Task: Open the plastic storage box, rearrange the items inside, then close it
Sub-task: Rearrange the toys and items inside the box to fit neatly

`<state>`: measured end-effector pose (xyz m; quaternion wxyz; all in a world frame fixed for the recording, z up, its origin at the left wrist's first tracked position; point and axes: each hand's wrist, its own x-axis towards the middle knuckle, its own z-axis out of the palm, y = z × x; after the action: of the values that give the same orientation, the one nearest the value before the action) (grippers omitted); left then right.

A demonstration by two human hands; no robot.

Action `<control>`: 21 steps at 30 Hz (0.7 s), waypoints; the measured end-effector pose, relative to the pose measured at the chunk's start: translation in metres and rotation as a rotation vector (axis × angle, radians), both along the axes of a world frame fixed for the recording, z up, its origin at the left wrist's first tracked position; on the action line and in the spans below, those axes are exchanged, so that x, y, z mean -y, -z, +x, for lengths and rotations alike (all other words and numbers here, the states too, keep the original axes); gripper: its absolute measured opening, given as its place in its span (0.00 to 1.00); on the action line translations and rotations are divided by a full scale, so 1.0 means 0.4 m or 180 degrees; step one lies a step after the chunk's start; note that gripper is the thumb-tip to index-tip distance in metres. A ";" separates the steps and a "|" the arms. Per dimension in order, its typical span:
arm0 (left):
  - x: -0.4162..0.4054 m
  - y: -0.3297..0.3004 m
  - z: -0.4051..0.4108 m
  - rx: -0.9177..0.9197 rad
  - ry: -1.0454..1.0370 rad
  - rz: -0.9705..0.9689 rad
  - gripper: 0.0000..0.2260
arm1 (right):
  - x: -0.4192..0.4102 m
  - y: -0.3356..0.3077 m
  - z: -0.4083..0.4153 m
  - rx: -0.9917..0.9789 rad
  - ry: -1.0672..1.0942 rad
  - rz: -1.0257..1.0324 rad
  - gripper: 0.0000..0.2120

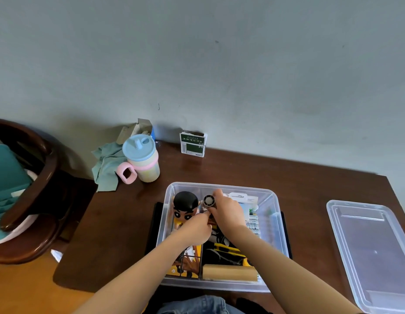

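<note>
Both my hands are inside the open box (pixel 221 286) mid-tabletop, rearranging: left hand (pixel 194 230) fingers pinch something small (unclear), right hand (pixel 227 210) grips a round black gadget (pixel 208 201). Next, settle it; lid (pixel 373 252) waits right.

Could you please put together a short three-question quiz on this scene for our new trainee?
1. True or false: the lid is on the plastic storage box.
2. Which hand grips the small black round-ended device? A) the left hand B) the right hand C) neither
3. Fill in: the lidded cup standing beyond the box on the table has a ____ handle.

Key
1. False: the lid lies on the table to the right of the open box.
2. B.
3. Pink.
</note>
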<state>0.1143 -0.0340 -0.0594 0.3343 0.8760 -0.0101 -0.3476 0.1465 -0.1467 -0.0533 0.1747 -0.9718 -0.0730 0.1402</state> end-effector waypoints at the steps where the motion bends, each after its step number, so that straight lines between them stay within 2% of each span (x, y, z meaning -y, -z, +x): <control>1: 0.001 -0.001 0.002 0.0019 -0.0056 -0.0015 0.22 | 0.009 -0.006 -0.003 0.0032 0.0042 0.0107 0.12; 6: -0.004 -0.023 0.011 0.0246 -0.0156 0.0154 0.22 | 0.089 -0.038 -0.032 0.0420 0.0346 0.0620 0.07; 10: -0.006 -0.050 0.018 0.1214 -0.0057 0.0896 0.15 | 0.155 -0.043 -0.066 0.0459 0.0659 0.0579 0.06; 13: -0.007 -0.060 0.037 0.1882 0.0120 0.1166 0.11 | 0.187 -0.038 -0.076 0.0163 0.0978 0.0320 0.16; 18: -0.002 -0.031 0.071 0.2197 0.0665 0.1426 0.21 | 0.158 -0.019 -0.075 -0.0479 0.1155 -0.0485 0.42; 19: 0.001 -0.024 0.077 0.2220 0.0778 0.1481 0.22 | 0.146 -0.014 -0.072 -0.0533 0.1145 -0.0570 0.43; 21: 0.006 -0.017 0.087 0.2262 0.0995 0.1573 0.21 | 0.128 -0.006 -0.064 -0.0546 0.1158 -0.0583 0.38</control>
<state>0.1490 -0.0366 -0.0525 0.0347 0.9822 -0.1730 -0.0639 0.1210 -0.1979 -0.0509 0.1138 -0.9653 0.1317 0.1945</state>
